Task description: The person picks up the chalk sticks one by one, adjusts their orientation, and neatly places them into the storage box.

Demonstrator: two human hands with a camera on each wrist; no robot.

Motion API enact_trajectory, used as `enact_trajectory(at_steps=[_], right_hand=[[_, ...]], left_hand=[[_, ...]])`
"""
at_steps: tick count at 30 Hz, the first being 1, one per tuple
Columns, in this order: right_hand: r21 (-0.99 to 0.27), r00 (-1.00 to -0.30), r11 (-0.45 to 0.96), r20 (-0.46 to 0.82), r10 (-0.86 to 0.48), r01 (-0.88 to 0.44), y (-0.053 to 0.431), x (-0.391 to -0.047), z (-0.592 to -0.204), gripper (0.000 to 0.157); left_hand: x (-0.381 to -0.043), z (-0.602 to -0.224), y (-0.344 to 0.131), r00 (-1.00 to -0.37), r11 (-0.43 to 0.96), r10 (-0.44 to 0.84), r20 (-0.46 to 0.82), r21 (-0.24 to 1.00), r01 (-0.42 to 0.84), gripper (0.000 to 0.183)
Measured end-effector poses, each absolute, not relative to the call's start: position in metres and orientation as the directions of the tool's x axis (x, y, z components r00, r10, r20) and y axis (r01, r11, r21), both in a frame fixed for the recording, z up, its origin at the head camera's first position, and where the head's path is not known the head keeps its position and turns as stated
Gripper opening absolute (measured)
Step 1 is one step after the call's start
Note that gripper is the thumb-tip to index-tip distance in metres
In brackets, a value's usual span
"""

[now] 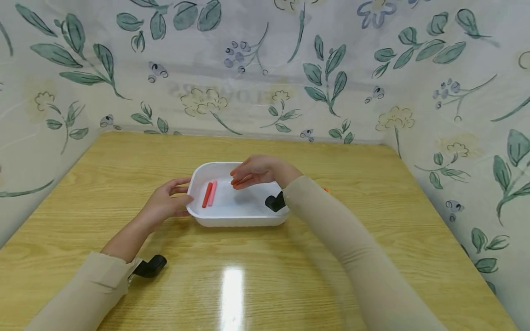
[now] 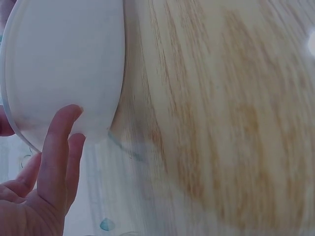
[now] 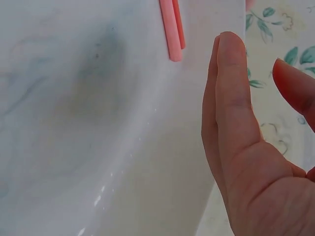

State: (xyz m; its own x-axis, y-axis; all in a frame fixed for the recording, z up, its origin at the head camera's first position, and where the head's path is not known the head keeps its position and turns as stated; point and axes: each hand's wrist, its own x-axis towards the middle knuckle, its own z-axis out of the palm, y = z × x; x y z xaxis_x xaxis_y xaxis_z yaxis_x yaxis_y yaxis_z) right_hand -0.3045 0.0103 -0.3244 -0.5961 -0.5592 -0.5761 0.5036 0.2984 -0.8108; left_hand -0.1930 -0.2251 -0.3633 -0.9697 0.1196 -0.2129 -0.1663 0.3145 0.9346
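The shallow white plastic tray (image 1: 238,216) – probably light, smooth, slightly flexible – is best gripped at its rim, where the left hand's (image 1: 165,202) straight fingers touch; the right hand (image 1: 254,171) hovers with relaxed, empty fingers.

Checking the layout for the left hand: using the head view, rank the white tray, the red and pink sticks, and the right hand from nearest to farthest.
1. White tray: left hand touches its left wall.
2. Red and pink sticks: inside, left part of the tray.
3. Right hand: above the tray's far middle.
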Motion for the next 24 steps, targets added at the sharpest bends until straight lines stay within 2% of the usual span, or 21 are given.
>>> enact_trajectory(at_steps=[8, 24], right_hand=[[-0.849, -0.604, 0.243, -0.509, -0.613, 0.469, 0.031, -0.298, -0.319, 0.042], [-0.88, -0.641, 0.151, -0.437, -0.631, 0.451, 0.087, -0.272, -0.322, 0.045]], left_hand=[[-0.194, -0.365, -0.228, -0.968, 0.323, 0.113, -0.224, 0.93, -0.177, 0.065], [-0.194, -0.364, -0.225, -0.969, 0.318, 0.122, -0.214, 0.933, -0.166, 0.064]])
